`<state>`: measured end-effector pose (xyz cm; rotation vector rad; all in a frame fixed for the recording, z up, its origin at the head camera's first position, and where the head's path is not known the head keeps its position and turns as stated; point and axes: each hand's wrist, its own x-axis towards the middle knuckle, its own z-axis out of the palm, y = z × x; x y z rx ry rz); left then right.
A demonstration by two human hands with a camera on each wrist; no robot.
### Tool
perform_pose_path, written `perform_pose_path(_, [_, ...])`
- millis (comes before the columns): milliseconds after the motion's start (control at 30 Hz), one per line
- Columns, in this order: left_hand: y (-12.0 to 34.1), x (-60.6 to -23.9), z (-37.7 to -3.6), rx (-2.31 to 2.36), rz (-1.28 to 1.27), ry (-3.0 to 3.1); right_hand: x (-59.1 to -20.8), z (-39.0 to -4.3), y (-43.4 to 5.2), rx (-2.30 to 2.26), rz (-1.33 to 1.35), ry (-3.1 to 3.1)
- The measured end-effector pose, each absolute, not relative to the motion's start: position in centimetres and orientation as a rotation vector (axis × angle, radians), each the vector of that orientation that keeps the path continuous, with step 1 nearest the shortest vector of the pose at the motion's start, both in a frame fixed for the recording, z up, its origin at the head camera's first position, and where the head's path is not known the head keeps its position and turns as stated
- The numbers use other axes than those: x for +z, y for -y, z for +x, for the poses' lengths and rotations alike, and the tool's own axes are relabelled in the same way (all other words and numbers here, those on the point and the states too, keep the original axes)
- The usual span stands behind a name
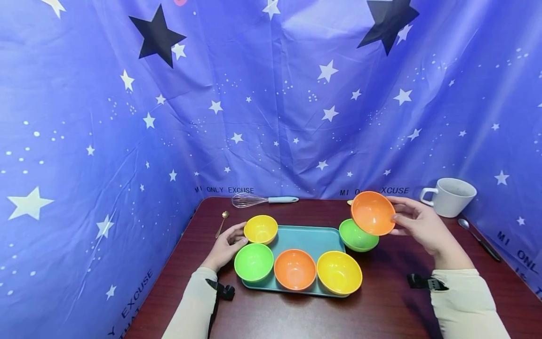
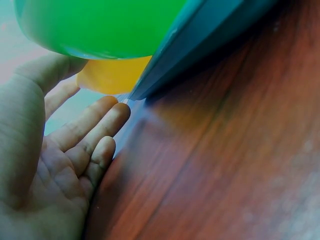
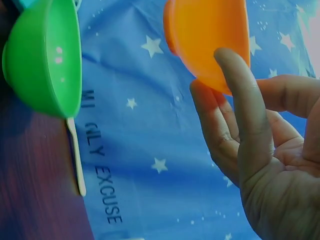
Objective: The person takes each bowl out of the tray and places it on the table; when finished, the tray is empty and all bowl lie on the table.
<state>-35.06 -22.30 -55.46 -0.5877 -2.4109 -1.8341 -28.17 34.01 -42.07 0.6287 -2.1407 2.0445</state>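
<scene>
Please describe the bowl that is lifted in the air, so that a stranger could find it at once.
Start at the teal tray on the dark red table. Just past its right edge, the right hand holds an orange bowl tilted above a green bowl. It is the only bowl off the surface; the other orange bowl sits on the tray.

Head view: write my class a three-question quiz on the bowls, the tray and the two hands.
1. True or false: the right hand holds an orange bowl in the air.
2. How many bowls sit on the teal tray?
3. The green bowl under the lifted one stands: A on the tray, B on the table beside the tray, C in the white mug.

Key: 1 true. 2 four. 3 B.
</scene>
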Motion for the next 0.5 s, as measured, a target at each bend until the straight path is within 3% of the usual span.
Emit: perform_pose_path(500, [22.4, -55.2, -34.9, -1.832, -0.554, 2.441, -43.2, -28.0, -38.0, 2.043, 0.508, 2.153])
